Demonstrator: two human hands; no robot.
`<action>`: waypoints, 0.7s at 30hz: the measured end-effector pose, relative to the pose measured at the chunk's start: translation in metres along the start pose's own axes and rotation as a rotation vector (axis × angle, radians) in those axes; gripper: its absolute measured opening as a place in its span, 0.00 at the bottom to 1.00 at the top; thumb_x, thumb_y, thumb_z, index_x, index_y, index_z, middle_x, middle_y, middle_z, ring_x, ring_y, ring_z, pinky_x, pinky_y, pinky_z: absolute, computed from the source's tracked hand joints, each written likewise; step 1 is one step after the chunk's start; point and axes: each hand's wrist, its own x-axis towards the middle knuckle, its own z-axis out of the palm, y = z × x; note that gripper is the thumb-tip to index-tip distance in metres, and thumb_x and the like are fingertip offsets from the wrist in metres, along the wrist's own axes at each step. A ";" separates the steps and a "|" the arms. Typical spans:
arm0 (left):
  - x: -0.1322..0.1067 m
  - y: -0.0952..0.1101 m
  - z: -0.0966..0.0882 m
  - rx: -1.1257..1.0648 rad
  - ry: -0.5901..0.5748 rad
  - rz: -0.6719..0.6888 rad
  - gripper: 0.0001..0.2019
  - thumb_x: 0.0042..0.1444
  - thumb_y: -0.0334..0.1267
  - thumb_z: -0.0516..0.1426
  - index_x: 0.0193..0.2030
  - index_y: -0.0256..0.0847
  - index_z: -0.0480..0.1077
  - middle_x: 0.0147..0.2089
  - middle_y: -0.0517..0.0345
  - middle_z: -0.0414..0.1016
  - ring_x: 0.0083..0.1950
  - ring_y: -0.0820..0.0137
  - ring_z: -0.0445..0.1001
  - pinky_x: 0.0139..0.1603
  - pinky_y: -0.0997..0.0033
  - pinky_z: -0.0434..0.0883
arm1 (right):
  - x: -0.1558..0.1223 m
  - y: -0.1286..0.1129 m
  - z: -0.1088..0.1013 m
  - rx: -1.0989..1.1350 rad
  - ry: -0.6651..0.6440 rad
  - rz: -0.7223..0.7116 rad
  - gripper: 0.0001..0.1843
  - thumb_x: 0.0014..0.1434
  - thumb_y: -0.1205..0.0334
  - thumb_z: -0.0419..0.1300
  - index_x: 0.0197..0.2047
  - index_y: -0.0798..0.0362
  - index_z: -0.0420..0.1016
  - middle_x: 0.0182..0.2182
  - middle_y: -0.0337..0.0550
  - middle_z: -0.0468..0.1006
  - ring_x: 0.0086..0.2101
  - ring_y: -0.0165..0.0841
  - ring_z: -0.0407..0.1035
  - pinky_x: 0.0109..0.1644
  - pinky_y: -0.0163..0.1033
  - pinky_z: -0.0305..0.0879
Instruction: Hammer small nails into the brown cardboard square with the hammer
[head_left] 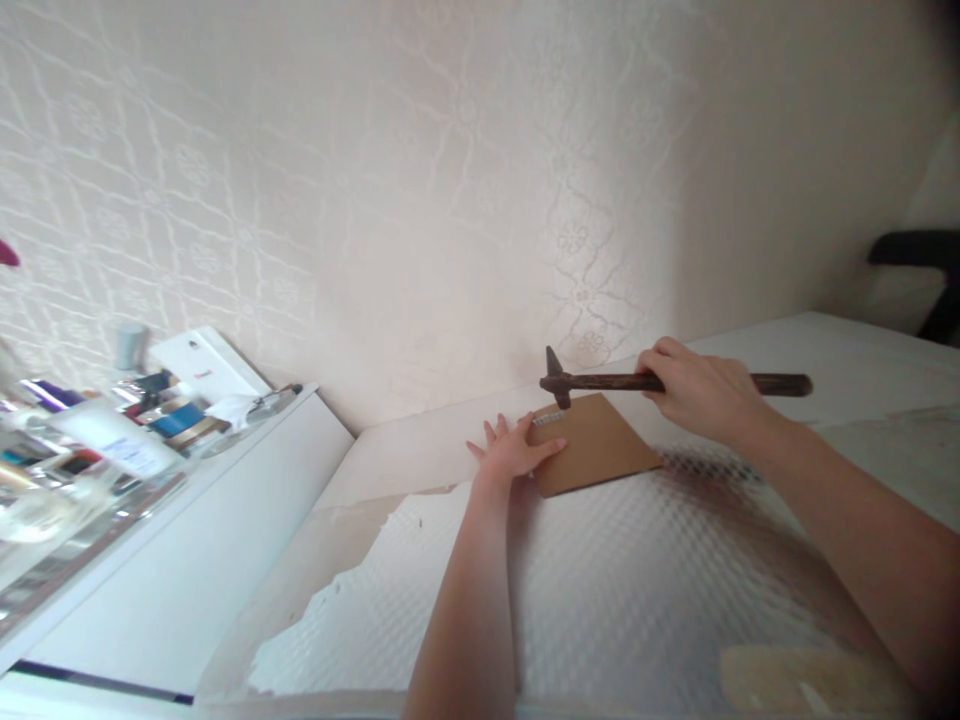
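Observation:
My right hand point(694, 388) is closed around the dark wooden handle of a hammer point(611, 382). The hammer's rusty brown head is raised a little over the far left part of a flat brown board point(596, 448), which looks like cardboard or fibreboard. Fingers spread, my left hand point(514, 448) lies across the board's left edge, its thumb on the brown surface. A small pale, ridged strip point(548, 419) rests near the board's far left corner, just below the hammer head; its kind is too small to make out.
Under the board lies a white textured sheet point(600, 580) with a torn left edge, on a pale tabletop point(780, 360). To the left stands a white cabinet point(187, 540) crowded with bottles, a white box point(210, 365) and other small items. A patterned wall point(450, 220) rises behind; a black chair part point(919, 250) is at right.

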 end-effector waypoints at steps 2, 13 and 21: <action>0.002 -0.001 0.002 -0.010 -0.015 0.006 0.43 0.42 0.71 0.50 0.65 0.60 0.51 0.72 0.51 0.35 0.70 0.43 0.28 0.57 0.27 0.29 | 0.000 -0.001 -0.001 -0.006 0.002 0.008 0.09 0.59 0.60 0.49 0.39 0.51 0.68 0.40 0.44 0.70 0.28 0.32 0.66 0.24 0.37 0.44; 0.004 -0.001 0.004 -0.028 -0.040 -0.001 0.45 0.42 0.72 0.48 0.67 0.60 0.46 0.72 0.53 0.32 0.70 0.44 0.27 0.58 0.28 0.28 | 0.000 -0.001 -0.002 -0.001 -0.002 0.016 0.10 0.60 0.59 0.48 0.40 0.50 0.68 0.41 0.45 0.69 0.29 0.33 0.66 0.23 0.38 0.45; 0.005 -0.001 0.004 0.035 -0.074 0.005 0.45 0.43 0.73 0.44 0.67 0.61 0.42 0.72 0.54 0.27 0.70 0.45 0.25 0.58 0.27 0.30 | 0.000 -0.001 0.001 -0.011 -0.007 0.022 0.10 0.60 0.59 0.49 0.39 0.51 0.68 0.41 0.44 0.69 0.29 0.32 0.66 0.24 0.37 0.45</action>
